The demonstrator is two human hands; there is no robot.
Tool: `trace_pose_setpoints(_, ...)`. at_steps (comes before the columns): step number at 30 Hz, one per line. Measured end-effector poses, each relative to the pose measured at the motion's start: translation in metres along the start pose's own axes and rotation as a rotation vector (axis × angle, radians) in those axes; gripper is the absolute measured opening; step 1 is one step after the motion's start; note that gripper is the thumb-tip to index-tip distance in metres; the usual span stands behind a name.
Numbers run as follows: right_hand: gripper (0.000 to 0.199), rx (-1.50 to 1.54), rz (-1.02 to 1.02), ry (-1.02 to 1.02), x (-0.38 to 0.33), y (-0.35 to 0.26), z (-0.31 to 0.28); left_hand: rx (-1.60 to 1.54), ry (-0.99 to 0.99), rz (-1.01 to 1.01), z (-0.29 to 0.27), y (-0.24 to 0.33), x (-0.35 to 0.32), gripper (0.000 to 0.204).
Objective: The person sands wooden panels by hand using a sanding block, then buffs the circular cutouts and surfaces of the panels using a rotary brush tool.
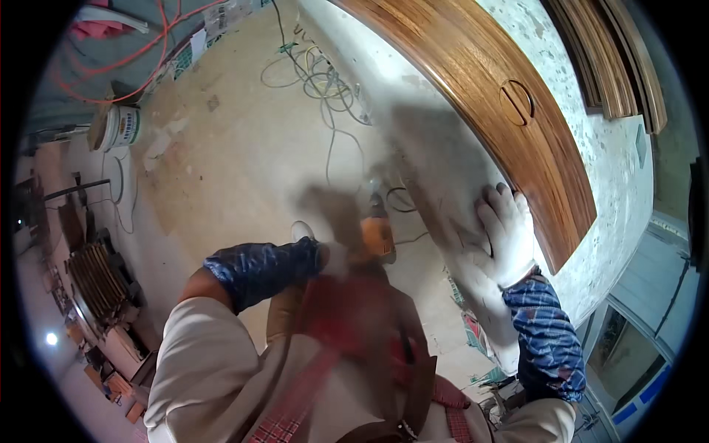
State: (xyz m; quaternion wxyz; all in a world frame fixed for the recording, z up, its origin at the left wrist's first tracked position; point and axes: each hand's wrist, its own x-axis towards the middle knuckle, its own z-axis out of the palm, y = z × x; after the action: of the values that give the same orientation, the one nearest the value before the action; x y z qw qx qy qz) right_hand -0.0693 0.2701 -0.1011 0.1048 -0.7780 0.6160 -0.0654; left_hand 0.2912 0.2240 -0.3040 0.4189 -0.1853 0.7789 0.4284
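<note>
My right hand (508,232), in a pale glove, has its fingers spread against the near edge of a long curved wooden panel (473,55). This brown panel has a glossy grain and a round inset (516,102) with a bar across it. My left hand (334,260) is in front of my body, blurred and partly hidden past the blue sleeve cover. Just to its right is an orange and dark power tool (377,235). Whether the left fingers grip anything cannot be made out.
The panel rests on a pale, speckled work surface (617,159). More wooden mouldings (602,55) lie at the far right. Tangled cables (325,85) cross the floor ahead. A white bucket (122,127) stands at the left, with an orange hose (159,66) beyond it and stacked wood pieces (96,277) nearer.
</note>
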Motion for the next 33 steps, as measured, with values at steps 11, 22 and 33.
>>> trace_pose_setpoints(11, 0.074, 0.104, 0.293, 0.035, 0.006, -0.065, 0.009, -0.493, 0.511, 0.181, 0.069, 0.07, -0.257, 0.059)
trace_pose_setpoints(22, 0.052, 2.207, 0.133, -0.353, 0.049, -0.254, -0.072, 0.007, 1.011, -0.281, 0.011, 0.146, -0.359, 0.066)
trace_pose_setpoints(33, 0.043, 2.103, 0.146, -0.031, 0.05, -0.299, -0.102, -0.094, 1.355, -0.044, -0.009, 0.151, -0.351, 0.081)
